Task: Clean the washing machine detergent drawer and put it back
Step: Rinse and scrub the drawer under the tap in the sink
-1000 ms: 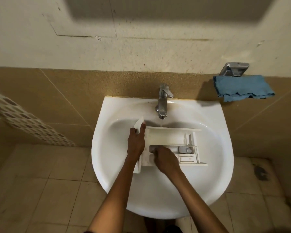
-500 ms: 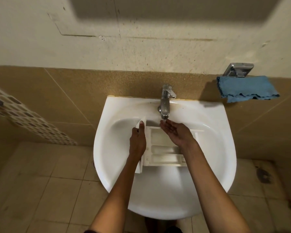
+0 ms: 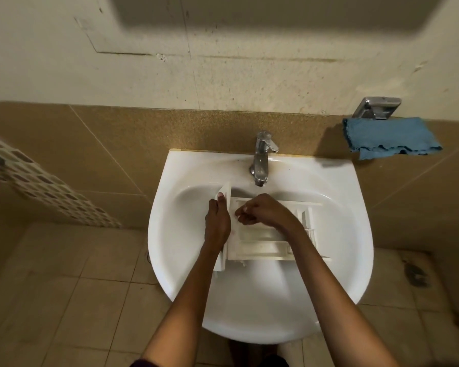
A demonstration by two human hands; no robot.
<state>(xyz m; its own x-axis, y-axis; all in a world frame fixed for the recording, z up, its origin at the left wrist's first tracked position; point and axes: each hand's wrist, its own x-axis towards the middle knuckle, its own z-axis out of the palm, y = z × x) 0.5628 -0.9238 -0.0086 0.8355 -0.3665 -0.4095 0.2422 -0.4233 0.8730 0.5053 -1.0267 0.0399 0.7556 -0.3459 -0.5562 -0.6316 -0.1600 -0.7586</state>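
Left hand [image 3: 217,221] grips the drawer [image 3: 260,247] at frame centre, right hand [image 3: 263,211] curled, empty; the wet drawer may slip.

place: home bathroom | cues: wall-hung sink [image 3: 260,324], faucet [image 3: 260,160], tiled floor [image 3: 64,287]

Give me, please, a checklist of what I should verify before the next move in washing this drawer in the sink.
1. Drawer lies inside the sink: ok.
2. Left hand grips the drawer's front panel: ok.
3. Drawer lies close in front of the tap: ok.
4. Water is running: cannot tell.
5. Right hand holds a cleaning tool: cannot tell; its curled fingers hide the palm.
6. Blue cloth hangs ready on the wall, right of the sink: ok.
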